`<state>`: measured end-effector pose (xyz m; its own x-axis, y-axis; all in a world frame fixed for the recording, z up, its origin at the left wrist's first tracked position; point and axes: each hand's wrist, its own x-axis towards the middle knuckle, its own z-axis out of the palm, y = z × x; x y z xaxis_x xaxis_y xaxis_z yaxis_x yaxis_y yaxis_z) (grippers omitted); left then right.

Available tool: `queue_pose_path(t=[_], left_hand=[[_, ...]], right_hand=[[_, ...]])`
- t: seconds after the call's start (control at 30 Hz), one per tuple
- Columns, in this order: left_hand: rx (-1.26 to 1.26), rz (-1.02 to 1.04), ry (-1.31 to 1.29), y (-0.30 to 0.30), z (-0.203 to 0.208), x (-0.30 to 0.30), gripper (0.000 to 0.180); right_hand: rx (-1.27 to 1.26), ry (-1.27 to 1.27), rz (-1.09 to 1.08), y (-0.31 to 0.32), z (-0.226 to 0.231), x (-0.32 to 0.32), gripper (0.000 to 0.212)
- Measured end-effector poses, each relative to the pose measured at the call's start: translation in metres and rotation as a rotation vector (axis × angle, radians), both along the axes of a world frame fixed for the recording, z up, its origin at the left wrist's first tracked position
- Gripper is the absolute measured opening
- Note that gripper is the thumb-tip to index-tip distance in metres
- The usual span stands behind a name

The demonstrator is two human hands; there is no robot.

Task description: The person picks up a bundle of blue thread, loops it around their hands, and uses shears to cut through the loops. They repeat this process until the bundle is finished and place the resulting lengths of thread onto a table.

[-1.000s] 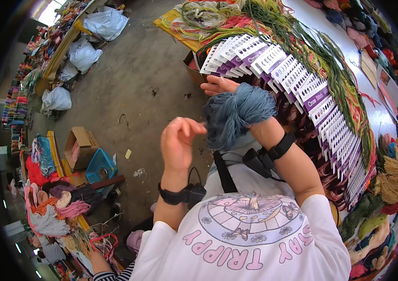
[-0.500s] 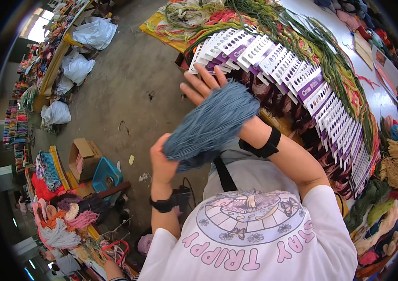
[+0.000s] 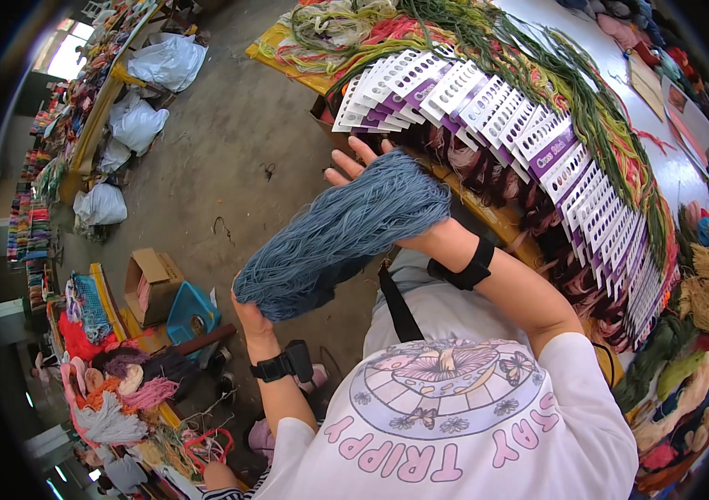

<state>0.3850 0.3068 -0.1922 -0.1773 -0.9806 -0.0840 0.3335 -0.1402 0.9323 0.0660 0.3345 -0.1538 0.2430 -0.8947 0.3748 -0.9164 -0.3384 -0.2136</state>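
A thick skein of blue-grey yarn [image 3: 338, 229] stretches slantwise between my two hands in front of my body. Its lower left end lies over my left hand [image 3: 254, 323], whose fingers are mostly hidden by the strands. The upper right end wraps around my right hand [image 3: 361, 157]. Past the yarn's far edge the right fingertips show, stretched out and apart; the strands cover the palm. Dark bands circle both wrists.
At the right, a table edge [image 3: 500, 221] carries a row of white and purple thread cards [image 3: 529, 137] and green and red yarn [image 3: 621, 142]. On the left are a blue plastic basket [image 3: 192, 312], a cardboard box [image 3: 150, 287], yarn heaps and white bags [image 3: 167, 62].
My left hand has moved down and to the left, away from the right hand. The skein is now longer and more spread between them. My right hand has shifted slightly.
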Motion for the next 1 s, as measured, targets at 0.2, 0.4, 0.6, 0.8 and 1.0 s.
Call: queue_pose_path(t=[0.2, 0.4, 0.6, 0.8, 1.0], left_hand=[[0.257, -0.079, 0.013, 0.003, -0.032, 0.027, 0.042], [-0.125, -0.844, -0.546, -0.015, 0.016, -0.045, 0.072], [-0.034, -0.363, -0.075, -0.015, -0.009, -0.097, 0.068], [-0.27, -1.599, 0.194, -0.021, 0.031, -0.192, 0.06], [-0.255, -2.043, 0.426, 0.104, 0.12, -0.314, 0.045]], right_hand=[[-0.005, -0.059, 0.015, 0.003, 0.03, 0.012, 0.053], [0.162, 0.178, 0.062, 0.01, 0.074, 0.024, 0.048], [-0.341, -0.752, -0.146, 0.009, 0.038, 0.033, 0.042], [-0.118, -0.631, -0.147, 0.048, 0.056, -0.05, 0.039], [0.14, -0.615, -0.068, 0.09, 0.085, -0.104, 0.038]])
